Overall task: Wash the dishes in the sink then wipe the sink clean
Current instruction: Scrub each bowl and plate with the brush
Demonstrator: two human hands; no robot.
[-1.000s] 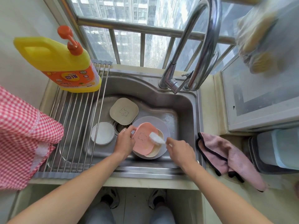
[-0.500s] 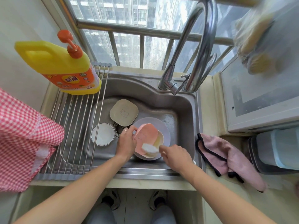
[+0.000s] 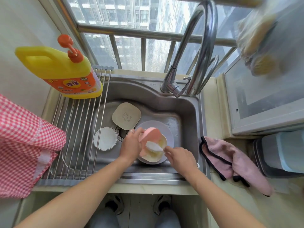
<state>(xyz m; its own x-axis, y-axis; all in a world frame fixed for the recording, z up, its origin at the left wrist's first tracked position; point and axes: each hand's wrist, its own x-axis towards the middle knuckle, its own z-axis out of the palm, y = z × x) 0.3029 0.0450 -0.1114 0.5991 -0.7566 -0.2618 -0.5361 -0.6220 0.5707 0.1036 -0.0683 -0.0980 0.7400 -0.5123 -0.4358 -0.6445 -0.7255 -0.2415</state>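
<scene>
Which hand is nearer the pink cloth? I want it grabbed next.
Right. The right hand, holding the white brush, is just left of the pink cloth; the left hand is farther, gripping the pink dish.

Head camera looks steeply down, close over the sink [image 3: 189, 109] (single wide-angle view)

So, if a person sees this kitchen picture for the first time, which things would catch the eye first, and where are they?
Probably the big yellow detergent bottle with its orange pump, standing on the roll-up rack at the sink's back left. Next, in the middle of the sink, the left hand holds a pink dish tilted while the right hand scrubs it with a white brush. A red checked cloth fills the left edge.
</scene>
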